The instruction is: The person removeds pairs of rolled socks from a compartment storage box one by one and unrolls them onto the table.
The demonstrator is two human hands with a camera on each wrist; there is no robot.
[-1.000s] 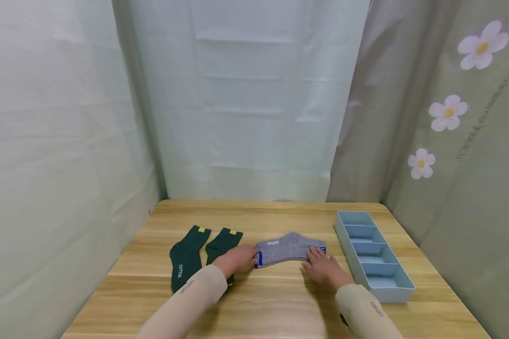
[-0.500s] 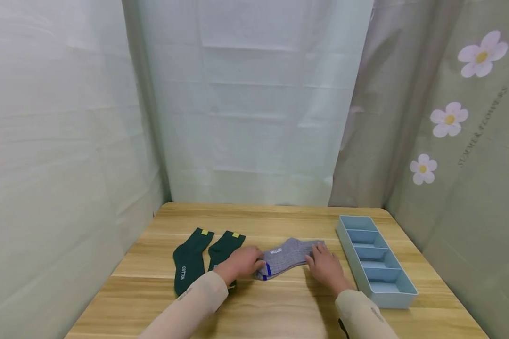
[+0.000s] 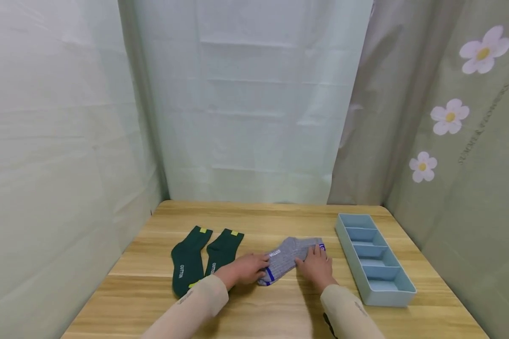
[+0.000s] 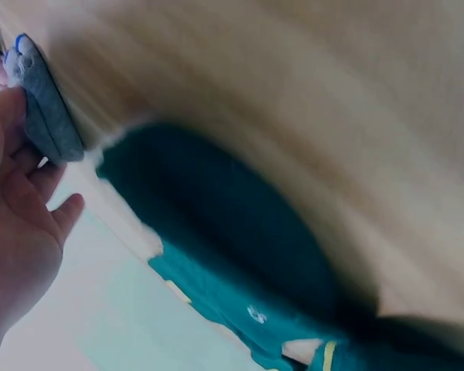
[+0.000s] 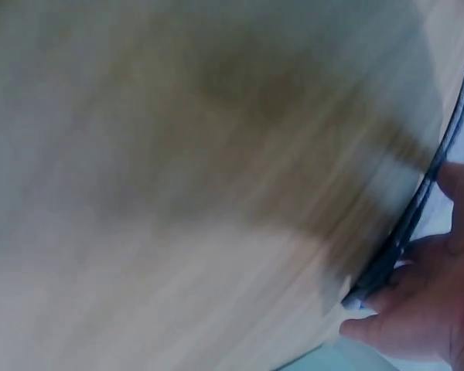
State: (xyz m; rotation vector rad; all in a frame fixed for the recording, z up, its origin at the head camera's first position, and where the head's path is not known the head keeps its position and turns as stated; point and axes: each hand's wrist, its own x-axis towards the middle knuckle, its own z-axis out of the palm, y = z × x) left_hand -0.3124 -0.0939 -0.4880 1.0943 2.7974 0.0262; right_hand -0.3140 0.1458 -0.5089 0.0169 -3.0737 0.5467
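A pair of grey socks (image 3: 284, 259) with blue toe stripes and white lettering lies stacked at the middle of the table, toes angled toward the near left. My left hand (image 3: 248, 268) holds the toe end; in the left wrist view the grey socks (image 4: 48, 112) sit between its thumb and fingers. On the cuff end is my right hand (image 3: 317, 266), its fingers over the ribbed part and its thumb at the near edge. The right wrist view shows the socks' dark edge (image 5: 406, 224) along that hand's thumb and fingers. The sole sides are hidden.
Two dark green socks, one at the left (image 3: 189, 259) and one beside it (image 3: 224, 247), lie flat; my left forearm partly covers them. A light blue divided box (image 3: 351, 256) stands on the right of the wooden table (image 3: 254, 216). Pale curtains surround the table.
The grey socks have turned, their toe end coming nearer to me. My left hand has moved slightly right and nearer with the toes; the right hand has shifted a little left along the cuff.
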